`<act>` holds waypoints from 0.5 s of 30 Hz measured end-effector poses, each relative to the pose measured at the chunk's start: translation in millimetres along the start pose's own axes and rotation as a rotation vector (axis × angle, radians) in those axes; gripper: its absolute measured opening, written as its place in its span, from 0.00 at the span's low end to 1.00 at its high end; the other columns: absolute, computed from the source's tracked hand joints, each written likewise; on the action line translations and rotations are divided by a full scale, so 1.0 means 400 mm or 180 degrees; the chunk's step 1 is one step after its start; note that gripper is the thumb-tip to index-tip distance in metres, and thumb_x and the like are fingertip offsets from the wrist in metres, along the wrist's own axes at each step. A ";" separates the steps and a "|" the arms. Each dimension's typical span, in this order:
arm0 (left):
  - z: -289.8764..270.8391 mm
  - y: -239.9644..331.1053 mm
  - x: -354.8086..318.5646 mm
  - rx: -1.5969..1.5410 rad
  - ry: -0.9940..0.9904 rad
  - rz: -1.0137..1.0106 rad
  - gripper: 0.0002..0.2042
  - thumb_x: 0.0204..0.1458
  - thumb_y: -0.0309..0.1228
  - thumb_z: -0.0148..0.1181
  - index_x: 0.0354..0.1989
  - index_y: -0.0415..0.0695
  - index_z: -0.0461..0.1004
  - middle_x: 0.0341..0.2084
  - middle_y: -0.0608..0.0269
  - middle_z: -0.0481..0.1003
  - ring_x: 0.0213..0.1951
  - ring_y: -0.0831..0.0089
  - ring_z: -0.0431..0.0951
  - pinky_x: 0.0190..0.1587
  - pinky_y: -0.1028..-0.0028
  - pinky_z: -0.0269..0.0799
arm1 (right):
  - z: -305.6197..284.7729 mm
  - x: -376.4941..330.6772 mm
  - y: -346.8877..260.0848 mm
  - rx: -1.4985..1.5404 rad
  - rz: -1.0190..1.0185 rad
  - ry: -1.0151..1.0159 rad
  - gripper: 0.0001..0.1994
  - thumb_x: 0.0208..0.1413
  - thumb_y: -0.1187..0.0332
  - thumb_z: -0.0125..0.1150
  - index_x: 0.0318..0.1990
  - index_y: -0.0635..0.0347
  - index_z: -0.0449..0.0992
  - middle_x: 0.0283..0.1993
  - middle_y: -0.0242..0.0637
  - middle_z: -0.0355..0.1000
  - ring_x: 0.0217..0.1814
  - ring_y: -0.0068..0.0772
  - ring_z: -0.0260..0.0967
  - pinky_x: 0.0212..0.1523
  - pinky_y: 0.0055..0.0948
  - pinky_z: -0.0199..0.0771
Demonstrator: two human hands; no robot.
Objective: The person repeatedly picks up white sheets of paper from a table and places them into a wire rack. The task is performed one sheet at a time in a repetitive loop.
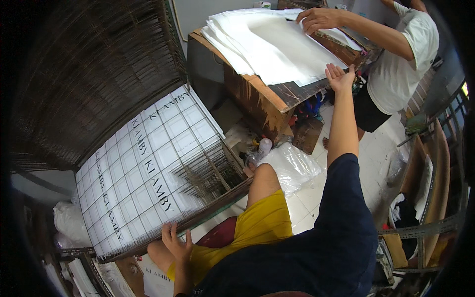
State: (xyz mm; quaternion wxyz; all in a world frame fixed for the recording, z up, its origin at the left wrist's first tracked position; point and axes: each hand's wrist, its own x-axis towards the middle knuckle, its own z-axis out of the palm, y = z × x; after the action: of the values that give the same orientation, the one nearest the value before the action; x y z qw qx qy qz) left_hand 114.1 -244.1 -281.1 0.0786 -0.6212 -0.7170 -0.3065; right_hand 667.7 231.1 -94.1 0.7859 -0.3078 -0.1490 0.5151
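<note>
My right hand [340, 78] is stretched far forward, palm up with its fingers apart. It holds nothing and is at the near right corner of a stack of large white sheets [267, 47] on a worn wooden table [262, 94]. Fingertips and sheet edge come close; whether they touch I cannot tell. My left hand [177, 242], fingers spread and nothing in it, is by the near edge of a wire drying rack [232, 190]. Under the rack's wire grid lie white printed sheets [143, 158] with dark lettering.
A co-worker in a white shirt [405, 69] stands beyond the table, one hand [319, 20] over the stack. Raised rack frames [99, 74] tower at the left. Clear plastic wrapping [297, 166] and a bottle [265, 146] are on the floor. Shelving with boards [435, 173] stands right.
</note>
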 end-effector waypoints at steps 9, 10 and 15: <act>-0.017 0.102 0.104 -0.0624 0.0108 0.0258 0.24 0.37 0.31 0.68 0.46 0.40 0.69 0.48 0.49 0.66 0.52 0.48 0.65 0.54 0.55 0.59 | 0.045 0.092 0.038 0.0062 0.0573 0.0270 0.25 0.62 0.54 0.40 0.57 0.67 0.58 0.56 0.54 0.62 0.57 0.56 0.63 0.57 0.51 0.65; -0.010 0.121 0.118 -0.0747 0.0072 0.0318 0.24 0.37 0.31 0.68 0.45 0.40 0.69 0.47 0.49 0.67 0.51 0.49 0.66 0.53 0.55 0.60 | 0.034 0.102 0.075 -0.0121 0.0478 0.0248 0.23 0.62 0.57 0.40 0.56 0.67 0.58 0.55 0.53 0.63 0.56 0.54 0.64 0.56 0.51 0.66; 0.051 0.268 0.229 -0.1687 -0.0471 0.0694 0.24 0.38 0.31 0.68 0.46 0.41 0.70 0.42 0.51 0.71 0.47 0.53 0.70 0.51 0.61 0.64 | 0.002 0.004 0.119 -0.0795 0.0054 -0.0119 0.17 0.61 0.66 0.42 0.54 0.66 0.60 0.51 0.48 0.66 0.53 0.47 0.67 0.50 0.47 0.73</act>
State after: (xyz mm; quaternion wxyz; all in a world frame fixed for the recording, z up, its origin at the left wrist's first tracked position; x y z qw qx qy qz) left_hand 200.6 -151.4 -215.6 -0.1064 -0.7141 -0.5447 -0.4266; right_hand 634.0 246.2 -124.0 0.7342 -0.3949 -0.2240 0.5048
